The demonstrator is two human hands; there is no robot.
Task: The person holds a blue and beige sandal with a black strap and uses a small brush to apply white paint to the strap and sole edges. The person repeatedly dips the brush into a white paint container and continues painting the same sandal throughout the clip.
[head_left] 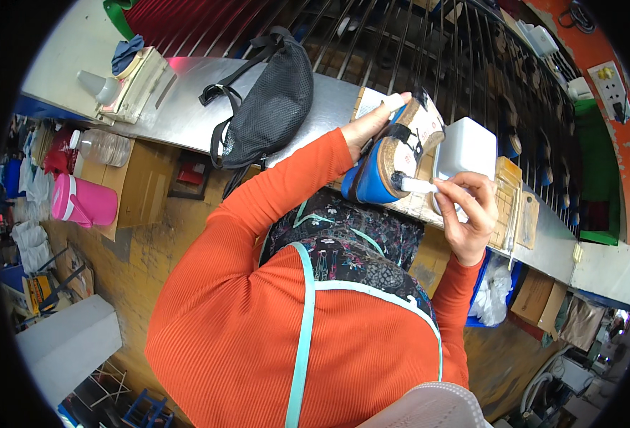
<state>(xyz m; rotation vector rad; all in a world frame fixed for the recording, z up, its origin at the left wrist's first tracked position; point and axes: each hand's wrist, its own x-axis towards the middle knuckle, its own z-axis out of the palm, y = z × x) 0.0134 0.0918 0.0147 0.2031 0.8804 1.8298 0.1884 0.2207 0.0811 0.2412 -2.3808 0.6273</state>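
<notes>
My left hand (369, 128) grips a blue shoe last (374, 178) by its side, its thumb up toward the far end. Dark straps run across the last, and its pale underside, with a brown edge, faces up. Between thumb and fingers of my right hand (472, 214) is the white handle of a small brush (418, 186). Its dark tip touches the underside at the last's near end. Just right of the last stands a white plastic container (470, 146), beyond my right hand. Whatever it holds cannot be seen.
A black mesh waist bag (272, 100) lies on the metal bench left of my hands. Metal bars (372, 43) run behind the bench, with more shoes among them at right. Below the bench are a pink bucket (87, 200) at left and a blue crate (478, 303) at right.
</notes>
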